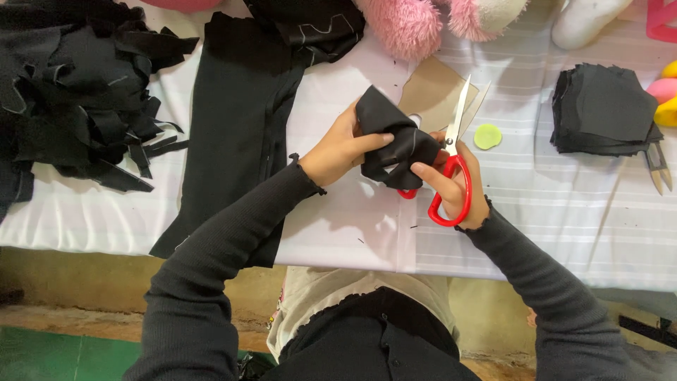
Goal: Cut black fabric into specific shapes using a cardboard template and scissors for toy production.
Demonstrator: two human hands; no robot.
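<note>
Gripping red-handled scissors (451,166), right hand (458,187) cuts black fabric piece (391,137) held by left hand (338,152).

Left hand (338,152) pinching, thumb extended; right hand (458,187) fingers curled closed; both forearms angled inward.

The scissors (451,180) have red handles, the cloth piece (391,137) is black, and the tablecloth (550,204) is white with faint stripes.

No packages, labels, signs or screens show anywhere in this view.
</note>
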